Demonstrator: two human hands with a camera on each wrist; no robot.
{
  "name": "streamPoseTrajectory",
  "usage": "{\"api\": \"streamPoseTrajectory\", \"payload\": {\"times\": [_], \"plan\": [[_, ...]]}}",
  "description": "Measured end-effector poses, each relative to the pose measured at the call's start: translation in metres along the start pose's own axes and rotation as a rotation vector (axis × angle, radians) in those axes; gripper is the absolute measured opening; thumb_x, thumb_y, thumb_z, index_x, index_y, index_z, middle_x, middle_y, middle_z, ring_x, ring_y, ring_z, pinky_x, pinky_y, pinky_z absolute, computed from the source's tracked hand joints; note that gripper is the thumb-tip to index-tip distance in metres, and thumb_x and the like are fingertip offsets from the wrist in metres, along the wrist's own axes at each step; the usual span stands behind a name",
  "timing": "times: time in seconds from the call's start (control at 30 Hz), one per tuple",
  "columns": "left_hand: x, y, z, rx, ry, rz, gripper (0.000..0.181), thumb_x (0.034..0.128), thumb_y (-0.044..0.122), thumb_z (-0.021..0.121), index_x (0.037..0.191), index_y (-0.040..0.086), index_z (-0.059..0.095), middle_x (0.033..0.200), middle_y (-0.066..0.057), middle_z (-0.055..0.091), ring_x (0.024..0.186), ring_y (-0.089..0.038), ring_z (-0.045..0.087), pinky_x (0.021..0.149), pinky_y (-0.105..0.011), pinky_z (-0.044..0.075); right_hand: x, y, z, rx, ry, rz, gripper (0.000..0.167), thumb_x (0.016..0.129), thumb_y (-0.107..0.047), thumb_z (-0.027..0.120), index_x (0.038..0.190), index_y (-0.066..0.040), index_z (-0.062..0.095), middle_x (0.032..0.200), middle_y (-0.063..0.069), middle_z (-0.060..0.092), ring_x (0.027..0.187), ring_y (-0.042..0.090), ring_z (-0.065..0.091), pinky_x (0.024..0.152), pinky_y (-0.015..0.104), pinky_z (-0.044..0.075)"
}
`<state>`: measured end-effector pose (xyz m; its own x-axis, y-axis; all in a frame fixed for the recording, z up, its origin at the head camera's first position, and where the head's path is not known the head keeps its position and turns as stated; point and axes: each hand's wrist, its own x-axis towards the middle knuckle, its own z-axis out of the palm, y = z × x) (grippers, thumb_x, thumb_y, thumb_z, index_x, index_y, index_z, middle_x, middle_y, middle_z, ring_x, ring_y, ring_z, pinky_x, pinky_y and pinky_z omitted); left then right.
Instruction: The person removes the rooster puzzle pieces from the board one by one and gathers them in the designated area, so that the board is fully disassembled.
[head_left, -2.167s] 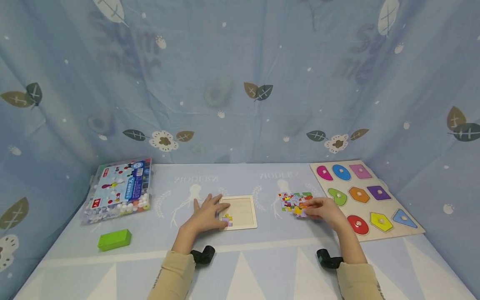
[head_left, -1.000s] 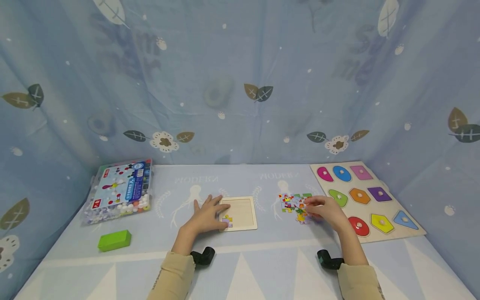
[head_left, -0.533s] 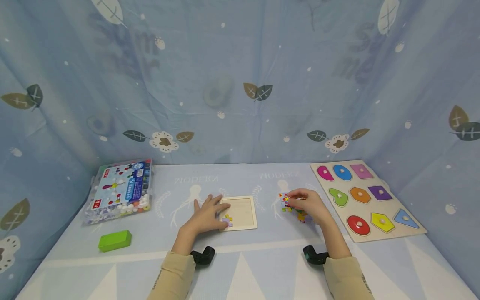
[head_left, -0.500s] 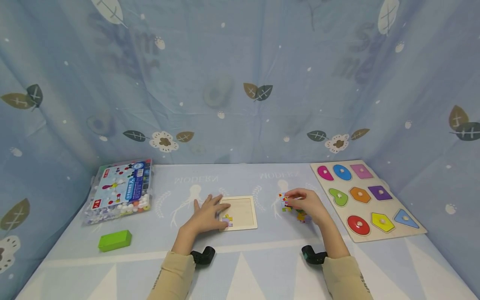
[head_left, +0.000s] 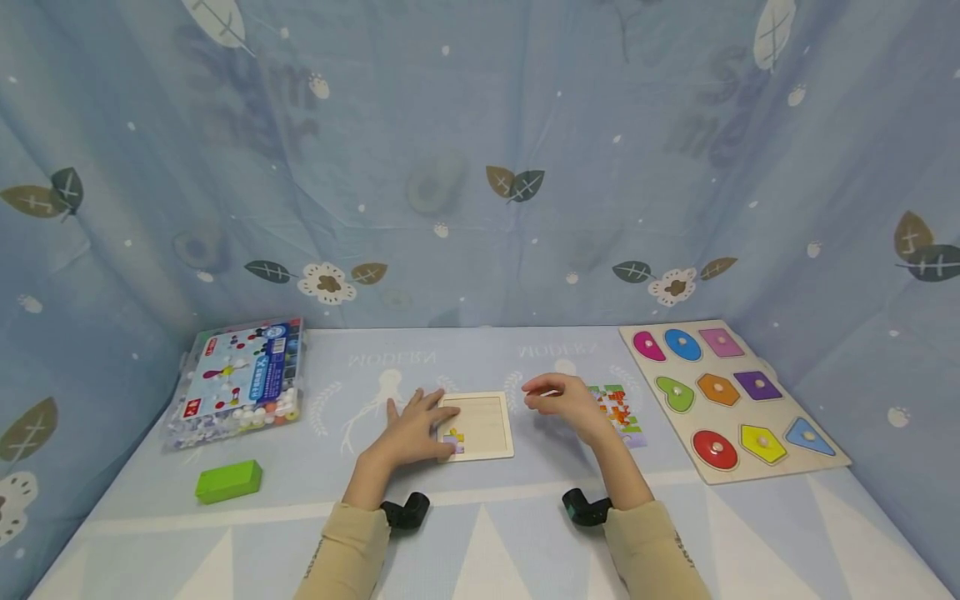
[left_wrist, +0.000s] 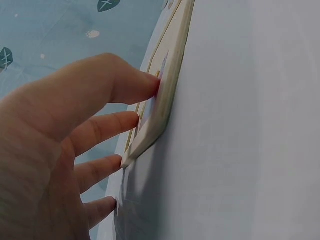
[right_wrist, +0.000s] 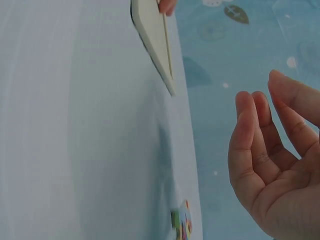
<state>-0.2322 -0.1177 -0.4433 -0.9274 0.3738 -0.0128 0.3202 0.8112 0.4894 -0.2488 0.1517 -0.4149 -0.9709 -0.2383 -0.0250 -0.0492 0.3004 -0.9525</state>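
Observation:
In the head view my left hand (head_left: 411, 429) is spread over the left edge of a shallow wooden puzzle tray (head_left: 491, 425). Its thumb rests by a small joined patch of jigsaw pieces (head_left: 454, 440) in the tray's near left corner. My right hand (head_left: 566, 404) hovers between the tray and a colourful jigsaw cluster (head_left: 621, 412), part of which it hides. In the right wrist view the right hand's fingers (right_wrist: 240, 150) curve toward the thumb. No piece shows between its fingertips, though one could be hidden there.
A shape-knob board (head_left: 720, 387) lies at the right. At the left sit a clear plastic case (head_left: 240, 375) of small coloured parts and a green block (head_left: 229, 481). A patterned blue curtain (head_left: 442, 167) closes off the table's back.
My right hand has left the jigsaw cluster and moved left toward the tray, uncovering the cluster's right side. The left hand and tray have stayed in place.

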Motion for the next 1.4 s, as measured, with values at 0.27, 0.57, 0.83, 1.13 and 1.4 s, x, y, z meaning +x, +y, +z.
{"api": "streamPoseTrajectory", "payload": {"times": [0.27,0.57,0.83,1.13,1.4], "plan": [[0.002,0.000,0.000,0.010,-0.009,-0.017,0.060,0.0696,0.034,0.070,0.127,0.020,0.058,0.146,-0.011,0.034,0.137,-0.042,0.016,0.098,-0.071,-0.005,0.010,-0.006,0.027,0.017,-0.057,-0.006,0.029,0.081,-0.010,0.069,0.105,0.006,0.065,0.093,0.010,0.065,0.078,0.015,0.060,0.076,0.037,0.052],[0.001,-0.003,0.001,0.009,-0.022,-0.005,0.068,0.0682,0.047,0.073,0.128,0.020,0.056,0.147,-0.011,0.033,0.137,-0.043,0.015,0.098,-0.072,-0.005,0.010,-0.023,0.049,0.020,-0.119,-0.024,0.026,0.081,-0.005,0.067,0.103,0.009,0.064,0.090,0.015,0.064,0.077,0.025,0.061,0.075,0.046,0.050],[-0.001,-0.005,-0.002,0.031,-0.058,0.015,0.083,0.0583,0.050,0.081,0.131,0.021,0.053,0.150,-0.011,0.028,0.139,-0.040,0.012,0.098,-0.071,-0.006,0.020,-0.010,0.076,-0.121,-0.180,0.018,0.018,0.078,-0.003,0.068,0.096,0.000,0.068,0.078,0.002,0.063,0.065,0.010,0.057,0.058,0.025,0.048],[-0.001,-0.008,0.000,0.003,-0.068,0.041,0.081,0.0610,0.045,0.081,0.132,0.018,0.052,0.150,-0.013,0.025,0.139,-0.040,0.011,0.098,-0.071,-0.007,0.020,-0.011,0.089,-0.334,-0.279,-0.042,0.022,0.075,-0.008,0.073,0.097,-0.005,0.070,0.084,0.000,0.065,0.075,0.010,0.057,0.066,0.025,0.047],[-0.001,-0.009,0.001,-0.014,-0.059,0.038,0.077,0.0626,0.043,0.081,0.130,0.019,0.053,0.150,-0.013,0.025,0.139,-0.040,0.011,0.098,-0.071,-0.008,0.020,-0.013,0.098,-0.483,-0.310,-0.049,0.028,0.075,-0.009,0.074,0.102,-0.006,0.069,0.084,0.000,0.059,0.076,0.012,0.051,0.069,0.028,0.043]]}}
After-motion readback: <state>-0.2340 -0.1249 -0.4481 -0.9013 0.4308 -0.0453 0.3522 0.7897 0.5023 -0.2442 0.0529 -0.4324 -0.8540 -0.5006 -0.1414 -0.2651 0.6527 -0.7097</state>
